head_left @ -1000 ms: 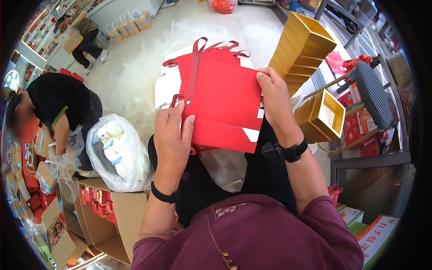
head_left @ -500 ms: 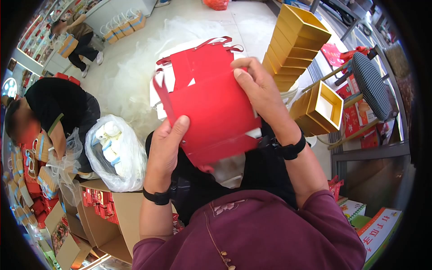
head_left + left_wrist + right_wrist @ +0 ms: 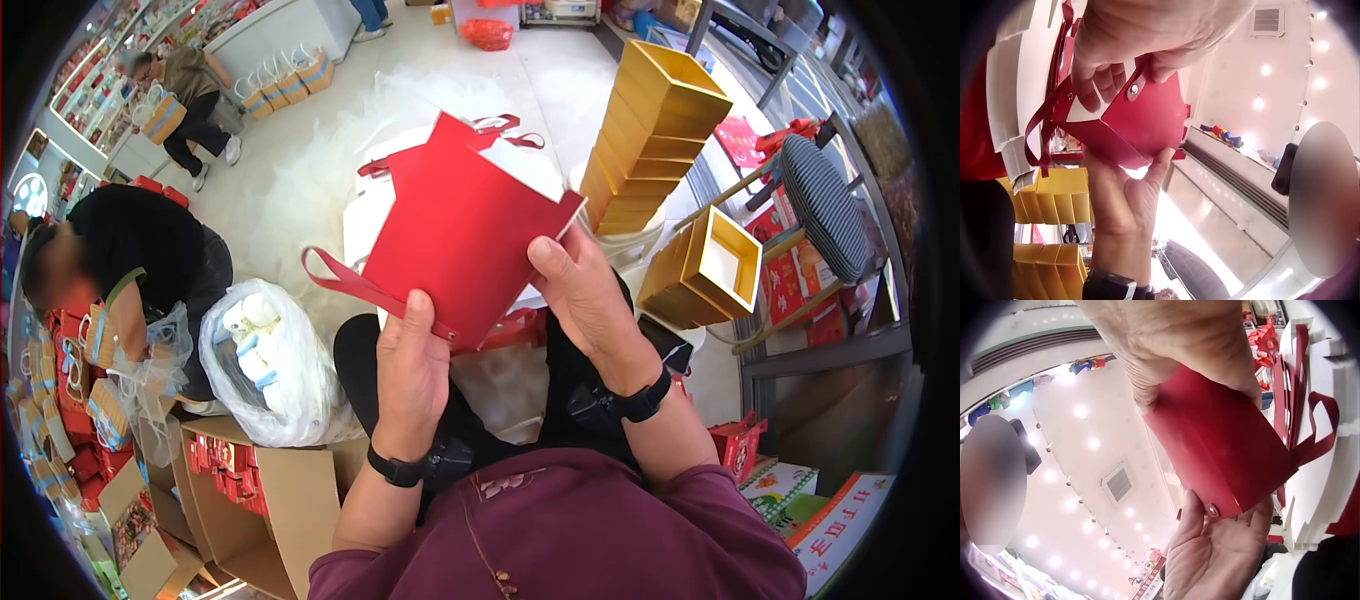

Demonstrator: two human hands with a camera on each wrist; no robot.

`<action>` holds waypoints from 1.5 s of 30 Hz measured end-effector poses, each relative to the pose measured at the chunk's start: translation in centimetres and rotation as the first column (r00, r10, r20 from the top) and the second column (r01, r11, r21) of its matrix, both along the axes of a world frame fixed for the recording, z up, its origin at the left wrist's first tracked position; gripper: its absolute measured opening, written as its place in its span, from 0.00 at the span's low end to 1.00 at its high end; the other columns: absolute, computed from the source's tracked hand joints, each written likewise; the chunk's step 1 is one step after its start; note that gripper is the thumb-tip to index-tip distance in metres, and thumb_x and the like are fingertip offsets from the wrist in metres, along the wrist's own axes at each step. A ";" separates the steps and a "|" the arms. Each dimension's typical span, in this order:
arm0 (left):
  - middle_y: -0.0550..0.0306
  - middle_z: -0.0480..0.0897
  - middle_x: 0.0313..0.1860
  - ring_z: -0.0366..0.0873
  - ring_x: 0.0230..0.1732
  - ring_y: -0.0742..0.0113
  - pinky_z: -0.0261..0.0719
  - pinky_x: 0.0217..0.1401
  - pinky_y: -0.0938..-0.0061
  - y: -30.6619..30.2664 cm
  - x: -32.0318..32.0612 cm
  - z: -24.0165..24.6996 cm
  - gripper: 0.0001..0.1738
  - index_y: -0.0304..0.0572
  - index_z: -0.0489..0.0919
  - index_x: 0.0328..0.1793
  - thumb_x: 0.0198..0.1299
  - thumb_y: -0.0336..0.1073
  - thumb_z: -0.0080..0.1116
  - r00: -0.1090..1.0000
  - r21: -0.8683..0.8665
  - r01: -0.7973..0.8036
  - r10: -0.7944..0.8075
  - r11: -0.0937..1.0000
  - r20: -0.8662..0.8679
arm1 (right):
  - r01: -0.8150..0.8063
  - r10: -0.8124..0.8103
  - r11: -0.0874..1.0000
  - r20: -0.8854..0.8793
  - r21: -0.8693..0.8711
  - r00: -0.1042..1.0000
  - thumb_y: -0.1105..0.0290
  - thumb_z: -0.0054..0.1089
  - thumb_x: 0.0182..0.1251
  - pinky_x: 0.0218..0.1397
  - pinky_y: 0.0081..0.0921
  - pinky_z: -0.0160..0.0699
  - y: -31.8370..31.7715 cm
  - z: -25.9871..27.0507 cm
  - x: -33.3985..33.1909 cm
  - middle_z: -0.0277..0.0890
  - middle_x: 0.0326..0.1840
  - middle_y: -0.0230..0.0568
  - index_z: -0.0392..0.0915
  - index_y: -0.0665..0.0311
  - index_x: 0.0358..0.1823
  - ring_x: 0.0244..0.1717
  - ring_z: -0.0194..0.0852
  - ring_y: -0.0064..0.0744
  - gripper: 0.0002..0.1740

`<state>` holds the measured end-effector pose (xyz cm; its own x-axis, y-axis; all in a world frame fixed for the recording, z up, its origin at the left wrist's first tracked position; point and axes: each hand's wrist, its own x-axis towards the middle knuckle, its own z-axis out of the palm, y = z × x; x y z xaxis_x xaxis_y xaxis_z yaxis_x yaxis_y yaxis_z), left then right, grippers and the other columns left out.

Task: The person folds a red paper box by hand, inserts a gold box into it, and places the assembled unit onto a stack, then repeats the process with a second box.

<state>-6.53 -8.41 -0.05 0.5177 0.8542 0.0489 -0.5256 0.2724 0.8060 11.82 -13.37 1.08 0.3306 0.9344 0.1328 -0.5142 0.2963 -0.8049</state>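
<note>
Between both hands is a red cardboard gift bag (image 3: 460, 240), tilted and partly folded, with a ribbon handle (image 3: 345, 275) looping out to the left. My left hand (image 3: 412, 375) pinches its lower left corner, thumb on top near the handle's rivet. Across from it, my right hand (image 3: 585, 300) grips the right edge with the thumb pressed on the red face. A crease and white inner card show in the left wrist view, with a metal rivet (image 3: 1134, 90) by the left fingers. Behind it lie more flat red bags (image 3: 405, 165) with ribbon handles, on white card.
Stacked gold boxes (image 3: 650, 130) stand to the right, with a shorter gold stack (image 3: 710, 265) nearer. A clear plastic bag of white plush toys (image 3: 265, 350) sits at left, by an open cardboard carton (image 3: 300, 500). Another person (image 3: 150, 260) bends over at far left.
The red bag has turned from lying flat and wide to a tilted, partly folded shape. My hands have shifted along its edges, and its ribbon handle has swung out left.
</note>
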 end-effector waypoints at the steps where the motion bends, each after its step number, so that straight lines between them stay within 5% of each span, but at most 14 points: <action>1: 0.48 0.78 0.76 0.75 0.76 0.57 0.72 0.80 0.57 -0.2 0.0 -0.3 0.27 0.34 0.71 0.79 0.85 0.46 0.49 0.999 0.009 0.023 -0.023 1.000 -0.024 | -0.011 0.011 1.000 -0.031 0.011 0.999 0.55 0.73 0.75 0.80 0.36 0.68 0.1 -0.4 0.0 0.71 0.75 0.44 0.61 0.70 0.80 0.75 0.70 0.32 0.43; 4: 0.48 0.80 0.74 0.79 0.72 0.59 0.77 0.75 0.59 -0.9 -0.1 -2.3 0.27 0.33 0.72 0.78 0.85 0.45 0.50 0.986 -0.049 0.086 -0.092 0.995 -0.136 | -0.038 0.038 0.999 -0.093 0.000 0.995 0.58 0.74 0.74 0.79 0.35 0.70 -0.2 -1.2 -0.8 0.72 0.75 0.43 0.61 0.68 0.80 0.75 0.70 0.32 0.42; 9: 0.55 0.90 0.52 0.87 0.53 0.67 0.83 0.56 0.72 -0.4 -1.7 -3.8 0.21 0.35 0.87 0.57 0.83 0.47 0.55 0.897 -0.104 0.152 -0.182 0.983 -0.404 | 0.071 -0.067 0.990 0.033 -0.124 0.997 0.69 0.65 0.79 0.68 0.31 0.80 -0.1 -1.7 0.2 0.82 0.64 0.38 0.74 0.66 0.73 0.63 0.81 0.28 0.25; 12: 0.54 0.90 0.50 0.87 0.50 0.69 0.83 0.56 0.73 1.5 -5.3 -0.2 0.19 0.35 0.87 0.52 0.83 0.44 0.54 0.694 0.118 0.428 -0.242 0.896 -0.678 | 0.138 -0.131 0.983 0.062 -0.118 0.989 0.67 0.64 0.80 0.69 0.30 0.78 -0.1 -1.0 2.6 0.82 0.64 0.37 0.77 0.67 0.70 0.63 0.80 0.28 0.22; 13: 0.52 0.89 0.47 0.87 0.47 0.69 0.82 0.55 0.74 2.2 -6.6 0.5 0.17 0.34 0.87 0.48 0.82 0.40 0.54 0.752 0.191 0.305 -0.113 0.933 -0.649 | 0.120 -0.112 0.986 0.077 -0.116 0.991 0.67 0.65 0.80 0.69 0.30 0.77 -0.2 -0.7 3.4 0.83 0.64 0.37 0.77 0.67 0.70 0.64 0.80 0.28 0.23; 16: 0.50 0.87 0.56 0.85 0.56 0.66 0.81 0.60 0.71 3.9 -6.8 3.5 0.24 0.31 0.79 0.67 0.73 0.39 0.67 0.773 0.476 -0.133 0.392 0.869 -0.499 | 0.054 -0.039 0.993 0.130 -0.108 0.991 0.65 0.66 0.79 0.70 0.30 0.77 0.0 0.0 3.7 0.83 0.64 0.37 0.76 0.67 0.71 0.65 0.79 0.28 0.24; 18: 0.45 0.83 0.65 0.82 0.63 0.61 0.78 0.68 0.66 6.1 -5.9 2.6 0.36 0.30 0.71 0.76 0.68 0.42 0.72 0.629 0.734 0.052 0.549 0.677 -0.551 | -0.006 0.021 0.996 0.182 -0.086 0.983 0.63 0.67 0.79 0.71 0.31 0.77 0.3 0.3 2.7 0.83 0.64 0.37 0.76 0.67 0.72 0.66 0.79 0.29 0.26; 20: 0.45 0.82 0.66 0.80 0.66 0.61 0.77 0.71 0.65 6.1 -4.5 2.8 0.39 0.29 0.71 0.76 0.67 0.44 0.75 0.794 0.449 0.139 0.172 0.883 -0.583 | -0.066 0.097 0.988 0.226 -0.141 0.969 0.63 0.68 0.79 0.70 0.31 0.77 0.5 0.3 2.0 0.83 0.65 0.38 0.76 0.67 0.72 0.65 0.79 0.29 0.27; 22: 0.47 0.83 0.65 0.80 0.64 0.65 0.78 0.69 0.69 5.9 -4.0 2.4 0.36 0.31 0.71 0.76 0.69 0.42 0.74 0.858 0.299 0.153 0.024 0.942 -0.513 | -0.098 0.138 0.980 0.232 -0.174 0.963 0.62 0.68 0.78 0.70 0.30 0.77 0.9 0.3 1.8 0.83 0.65 0.38 0.75 0.68 0.73 0.65 0.79 0.28 0.28; 29: 0.56 0.85 0.61 0.81 0.59 0.72 0.81 0.65 0.73 5.4 -2.8 1.2 0.25 0.34 0.75 0.70 0.74 0.38 0.69 0.803 0.465 -0.092 0.341 0.881 -0.488 | -0.125 0.188 0.972 0.338 -0.198 0.922 0.62 0.66 0.79 0.65 0.27 0.79 1.1 -0.9 2.9 0.85 0.62 0.38 0.80 0.71 0.67 0.60 0.81 0.25 0.23; 34: 0.53 0.86 0.56 0.82 0.56 0.69 0.81 0.62 0.71 5.6 -1.8 -0.3 0.25 0.32 0.76 0.64 0.73 0.43 0.70 0.837 0.486 -0.151 0.373 0.861 -0.400 | -0.032 0.106 0.984 0.439 -0.173 0.892 0.64 0.63 0.82 0.61 0.23 0.80 1.1 -1.6 2.8 0.87 0.55 0.35 0.83 0.72 0.64 0.53 0.81 0.19 0.19; 38: 0.50 0.83 0.62 0.80 0.62 0.65 0.79 0.67 0.68 6.7 -1.8 -0.8 0.35 0.33 0.71 0.72 0.70 0.47 0.73 0.856 0.500 -0.050 0.295 0.865 -0.424 | 0.024 0.067 0.987 0.540 -0.159 0.839 0.63 0.63 0.83 0.59 0.23 0.80 1.2 -2.0 3.4 0.87 0.54 0.33 0.84 0.72 0.61 0.53 0.79 0.19 0.19; 39: 0.49 0.82 0.65 0.80 0.64 0.64 0.78 0.69 0.67 6.8 -1.7 -1.0 0.38 0.33 0.70 0.74 0.69 0.49 0.74 0.861 0.514 -0.027 0.281 0.857 -0.425 | -0.034 0.170 0.970 0.571 -0.241 0.803 0.62 0.63 0.82 0.65 0.26 0.77 1.1 -2.2 4.2 0.85 0.59 0.36 0.79 0.71 0.68 0.59 0.78 0.23 0.23; 45: 0.44 0.73 0.73 0.72 0.74 0.58 0.71 0.77 0.64 5.5 0.3 0.1 0.57 0.35 0.59 0.83 0.64 0.66 0.73 0.932 0.388 -0.081 0.208 0.918 -0.296 | -0.035 0.038 0.999 0.557 -0.016 0.830 0.58 0.61 0.82 0.81 0.31 0.60 1.8 -1.9 2.8 0.69 0.77 0.45 0.58 0.70 0.84 0.78 0.63 0.35 0.39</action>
<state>-6.21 -2.86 0.08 0.4306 0.8750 0.2212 -0.2284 -0.1315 0.9647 14.57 -11.52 -0.83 0.1680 0.9453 0.2796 0.0112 0.2818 -0.9594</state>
